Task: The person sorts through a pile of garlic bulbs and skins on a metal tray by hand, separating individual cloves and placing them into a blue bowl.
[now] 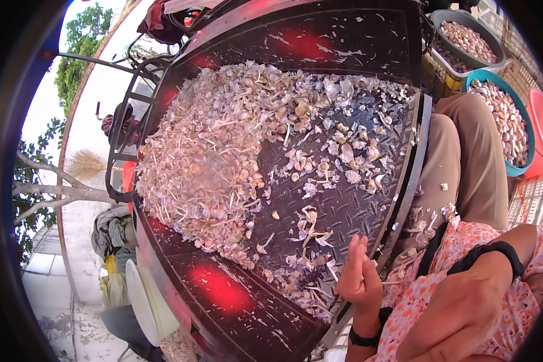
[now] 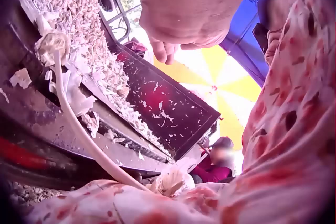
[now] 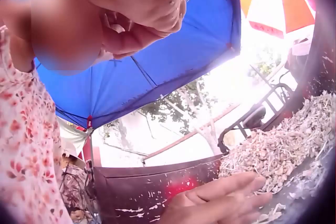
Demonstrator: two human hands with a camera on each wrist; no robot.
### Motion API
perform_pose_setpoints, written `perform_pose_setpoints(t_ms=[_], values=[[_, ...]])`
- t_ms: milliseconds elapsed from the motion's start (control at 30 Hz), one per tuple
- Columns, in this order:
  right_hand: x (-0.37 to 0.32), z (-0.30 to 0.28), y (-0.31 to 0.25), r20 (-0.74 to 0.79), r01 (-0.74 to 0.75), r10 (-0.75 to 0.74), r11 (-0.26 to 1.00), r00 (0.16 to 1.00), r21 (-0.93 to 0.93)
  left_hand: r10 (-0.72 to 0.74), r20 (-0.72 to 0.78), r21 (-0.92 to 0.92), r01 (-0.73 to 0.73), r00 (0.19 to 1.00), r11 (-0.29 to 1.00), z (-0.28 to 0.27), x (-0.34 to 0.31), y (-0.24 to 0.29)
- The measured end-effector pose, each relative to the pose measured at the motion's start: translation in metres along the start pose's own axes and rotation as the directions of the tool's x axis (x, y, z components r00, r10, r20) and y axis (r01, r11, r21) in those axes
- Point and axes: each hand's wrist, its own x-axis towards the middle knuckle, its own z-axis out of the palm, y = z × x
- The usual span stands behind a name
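In the head view my left hand is raised at the near edge of the dark metal bed, its fingers extended. The same hand shows with straight fingers low in the right wrist view; part of it fills the top of the left wrist view. My right hand is bent over the patterned shirt. The right wrist view shows that hand with curled fingers; whether they hold anything is unclear. A large pile of garlic cloves and skins covers much of the bed.
Loose garlic skins lie on the bed. A teal basin and a grey tub hold cloves beside my knees. A long stem lies across my clothing in the left wrist view. Another person is farther off.
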Motion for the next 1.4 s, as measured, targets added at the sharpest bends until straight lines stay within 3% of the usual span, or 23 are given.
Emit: perform_pose_setpoints(t_ms=[167,400,433,500,533,567,600,633,667,700,767,800,867,900,967,1033,1100,1133,1200,1233,1300,1400], values=[[-0.001,0.000,-0.011,0.053,0.046,-0.042,0.996,0.998,-0.082,0.006,0.089,0.023,-0.008,0.996,1.000,0.002,0.000,0.004],[-0.002,-0.001,-0.018,0.075,0.105,-0.091,0.971,0.993,-0.214,0.002,0.087,0.042,-0.006,0.996,0.999,-0.004,0.002,0.013],[-0.002,-0.002,-0.016,0.077,0.100,-0.085,0.971,0.993,-0.216,-0.001,0.088,0.037,-0.002,0.996,0.999,-0.005,0.002,0.016],[-0.003,-0.002,-0.014,0.084,-0.012,0.016,0.999,0.996,-0.048,-0.006,-0.014,-0.064,0.005,1.000,0.998,-0.008,0.001,0.024],[-0.004,-0.002,-0.013,0.089,-0.046,0.045,0.999,0.995,0.008,0.021,0.028,-0.033,-0.020,0.999,0.999,-0.015,0.001,0.029],[-0.005,-0.001,-0.013,0.073,-0.004,0.012,0.994,0.997,-0.113,0.021,0.029,-0.032,-0.020,0.999,0.999,-0.015,0.001,0.036],[-0.006,-0.002,-0.014,0.065,0.035,-0.020,0.970,0.998,-0.241,0.081,-0.090,-0.286,-0.104,0.993,0.953,-0.013,0.003,0.045],[-0.007,-0.003,-0.010,0.069,0.034,-0.017,0.968,0.997,-0.249,0.106,-0.220,-0.510,-0.207,0.970,0.835,-0.010,0.003,0.054],[-0.011,-0.003,-0.001,0.058,-0.120,0.140,0.956,0.988,-0.268,0.127,-0.257,-0.485,-0.242,0.958,0.840,-0.009,0.003,0.057],[-0.015,-0.002,0.011,0.044,-0.269,0.293,0.920,0.955,-0.285,0.148,-0.295,-0.459,-0.276,0.944,0.845,-0.008,0.002,0.061],[-0.028,0.002,0.044,-0.117,-0.437,0.433,0.900,0.894,-0.009,0.288,-0.109,-0.379,-0.308,0.951,0.873,-0.015,0.011,0.057],[-0.036,0.001,0.049,-0.117,-0.441,0.436,0.897,0.892,-0.017,0.328,-0.045,-0.356,-0.322,0.943,0.877,-0.017,0.014,0.055],[-0.041,-0.005,0.053,-0.090,-0.697,0.705,0.709,0.703,0.110,0.100,0.092,-0.206,-0.079,0.991,0.975,-0.017,0.019,0.051],[-0.044,-0.008,0.055,-0.096,-0.703,0.711,0.703,0.697,0.105,-0.025,0.150,-0.116,0.043,0.988,0.992,-0.015,0.019,0.047],[-0.049,-0.013,0.058,-0.051,-0.833,0.846,0.531,0.530,0.156,-0.083,0.166,-0.172,0.111,0.983,0.979,-0.010,0.019,0.041],[-0.058,-0.012,0.068,-0.074,-0.814,0.828,0.560,0.555,0.157,-0.233,0.215,-0.191,0.275,0.948,0.942,-0.007,0.021,0.041],[-0.063,-0.012,0.073,-0.046,-0.835,0.851,0.522,0.522,0.177,-0.208,0.205,-0.176,0.245,0.956,0.954,-0.001,0.022,0.042],[-0.065,-0.010,0.076,-0.045,-0.835,0.852,0.521,0.522,0.178,-0.195,0.194,-0.073,0.212,0.962,0.975,0.001,0.023,0.041],[-0.068,-0.005,0.080,-0.148,-0.785,0.789,0.612,0.596,0.099,-0.182,0.184,0.030,0.180,0.966,0.983,0.005,0.024,0.039],[-0.066,-0.005,0.079,-0.148,-0.787,0.791,0.609,0.594,0.099,-0.137,0.154,0.080,0.126,0.978,0.989,0.008,0.025,0.038],[-0.065,-0.005,0.076,-0.085,-0.854,0.907,0.416,0.411,0.313,-0.094,0.130,0.130,0.077,0.987,0.989,0.012,0.025,0.037],[-0.071,-0.006,0.078,-0.052,-0.830,0.917,0.380,0.395,0.408,-0.036,0.128,0.159,0.015,0.991,0.987,0.014,0.029,0.037]])
